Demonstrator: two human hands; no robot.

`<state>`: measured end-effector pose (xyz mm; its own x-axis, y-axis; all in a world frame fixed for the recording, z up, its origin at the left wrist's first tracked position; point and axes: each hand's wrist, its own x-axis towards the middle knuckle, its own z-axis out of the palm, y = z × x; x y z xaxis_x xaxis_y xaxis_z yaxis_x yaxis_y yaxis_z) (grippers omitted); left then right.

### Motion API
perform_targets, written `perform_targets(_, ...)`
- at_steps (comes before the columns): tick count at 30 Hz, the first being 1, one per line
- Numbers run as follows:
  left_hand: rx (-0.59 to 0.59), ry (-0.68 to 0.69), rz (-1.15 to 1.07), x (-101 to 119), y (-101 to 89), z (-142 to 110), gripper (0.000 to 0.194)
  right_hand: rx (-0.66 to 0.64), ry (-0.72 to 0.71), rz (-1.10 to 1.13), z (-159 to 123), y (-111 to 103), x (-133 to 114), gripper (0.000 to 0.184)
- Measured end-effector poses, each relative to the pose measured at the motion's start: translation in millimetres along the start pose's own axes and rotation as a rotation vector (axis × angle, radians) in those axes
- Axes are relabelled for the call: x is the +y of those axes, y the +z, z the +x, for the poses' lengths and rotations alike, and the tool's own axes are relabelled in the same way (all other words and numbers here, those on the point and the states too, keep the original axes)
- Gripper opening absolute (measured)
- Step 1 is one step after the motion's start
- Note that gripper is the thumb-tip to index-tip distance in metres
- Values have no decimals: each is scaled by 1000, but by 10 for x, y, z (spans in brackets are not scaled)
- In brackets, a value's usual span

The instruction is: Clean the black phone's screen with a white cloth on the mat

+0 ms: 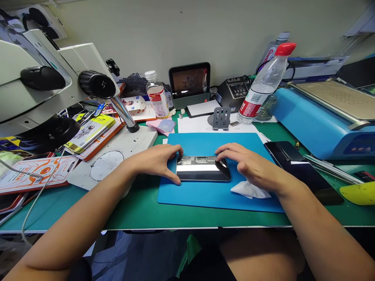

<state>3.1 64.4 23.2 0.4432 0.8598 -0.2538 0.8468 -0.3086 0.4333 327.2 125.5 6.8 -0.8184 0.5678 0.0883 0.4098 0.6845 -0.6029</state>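
Observation:
A black smartphone [202, 173] lies flat, glossy screen up, on the blue work mat [193, 195]. Bright reflections run across its glass. My left hand [156, 160] grips its left end, thumb at the near corner and fingers at the far one. From the right, my right hand [252, 166] reaches over with fingers stretched out, the fingertips touching the phone's far edge near its right end. Beside my right wrist sits a crumpled white wipe [249, 189].
A microscope [96, 84] on a pale base [143, 136] stands left, near stacked boxes [90, 134]. Behind the mat are a grey phone stand [221, 119], a small display [190, 82] and bottles [263, 88]. A blue machine [307, 125] and a dark phone-like panel [295, 168] lie right.

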Motion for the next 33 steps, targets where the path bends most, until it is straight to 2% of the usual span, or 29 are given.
perform_targets(21,-9,-10,25,20,-7,-1,79,-27,40,-1,11,-31,-71,103)
perform_targets(33,-1,1,26,12,2,-1,80,10,28,-7,-12,-22,-33,93)
